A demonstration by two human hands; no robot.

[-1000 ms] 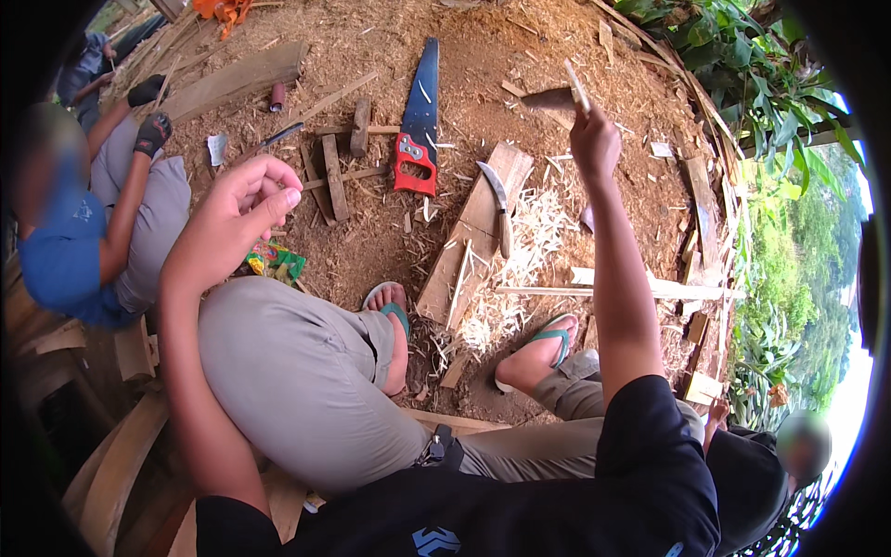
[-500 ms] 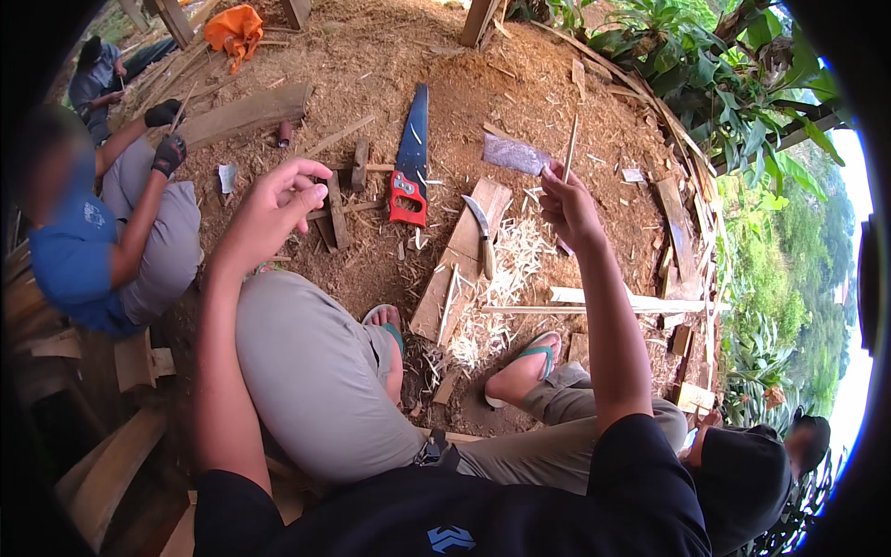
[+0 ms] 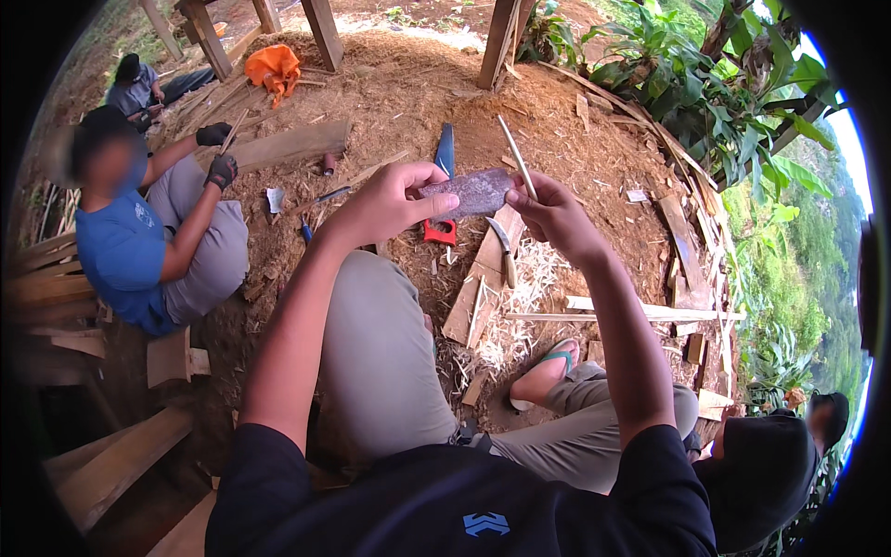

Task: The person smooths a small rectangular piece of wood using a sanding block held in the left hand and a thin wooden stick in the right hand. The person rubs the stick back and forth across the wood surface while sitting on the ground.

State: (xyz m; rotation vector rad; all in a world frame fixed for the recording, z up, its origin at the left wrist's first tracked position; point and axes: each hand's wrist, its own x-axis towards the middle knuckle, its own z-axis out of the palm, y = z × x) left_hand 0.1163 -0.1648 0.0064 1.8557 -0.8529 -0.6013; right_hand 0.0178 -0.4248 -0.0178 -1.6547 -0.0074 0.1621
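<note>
Stretched between my two hands is a mottled purplish-grey strip [image 3: 476,193] that looks like worn sandpaper. My left hand [image 3: 401,197] pinches its left end between thumb and fingers. My right hand [image 3: 549,215] grips its right end and also a thin pale wooden stick [image 3: 516,156], which points up and slightly left. Below the strip, a curved knife [image 3: 506,249] with a wooden handle lies on a plank [image 3: 484,275]. Behind the strip is a handsaw [image 3: 440,232] with a red handle and dark blue blade, partly hidden by my left hand and the strip.
Pale shavings [image 3: 534,283] cover the ground beside the plank. Long wooden strips [image 3: 640,312] lie to the right. A person in blue [image 3: 125,246] sits at left, holding a stick in gloved hands. An orange bag [image 3: 273,71] lies farther back; plants [image 3: 687,84] grow at right.
My left hand has moved right and taken hold of the strip's left end. The strip, earlier hanging from my right hand, is now stretched between both hands. The view has shifted.
</note>
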